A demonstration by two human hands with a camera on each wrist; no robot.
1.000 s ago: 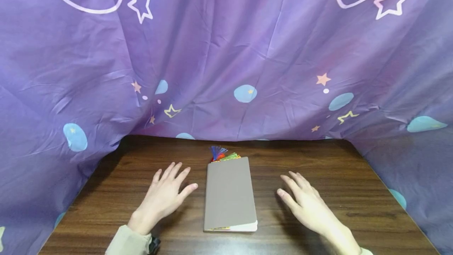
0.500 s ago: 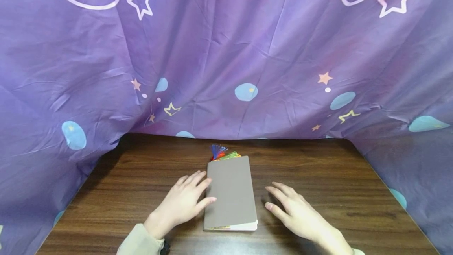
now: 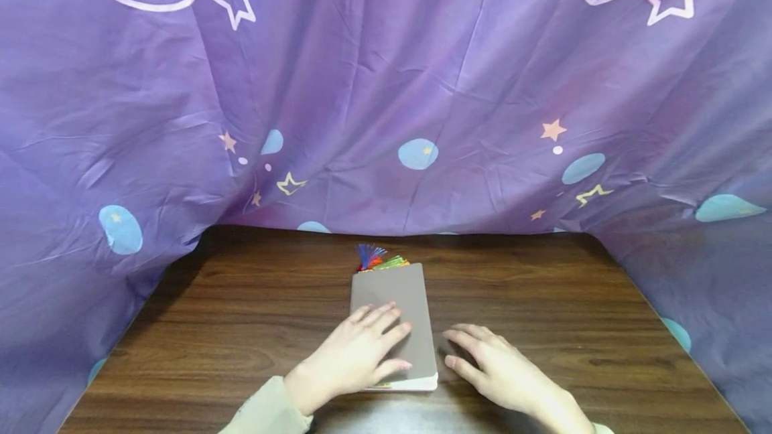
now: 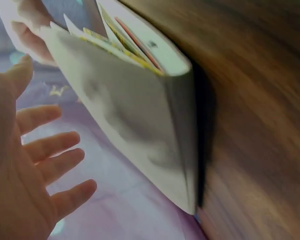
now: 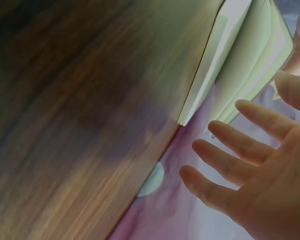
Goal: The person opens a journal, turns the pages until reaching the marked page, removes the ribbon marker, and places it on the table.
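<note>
A grey-covered notebook (image 3: pixel 389 286) lies near the middle of the wooden table. Blue, red and green bookmark tassels (image 3: pixel 370 256) stick out of its far end. My left hand (image 3: pixel 352 357) hovers over the cover with fingers spread; in the left wrist view a gap shows between it and the cover (image 4: pixel 115 100). Yellow and red-edged inserts (image 4: pixel 135 47) peek out between the pages. Just right of the notebook is my right hand (image 3: pixel 503 370), its fingers extended and holding nothing. The cover stands slightly raised off the pages (image 5: pixel 252 50) in the right wrist view.
A purple curtain (image 3: pixel 338 106) printed with stars and moons hangs behind and along both sides of the table (image 3: pixel 253 286). The table's side edges slope outward toward the front.
My left hand has moved right, from beside the notebook to above its cover. My right hand has come left and slightly nearer, closer to the notebook's right edge. The notebook stays put.
</note>
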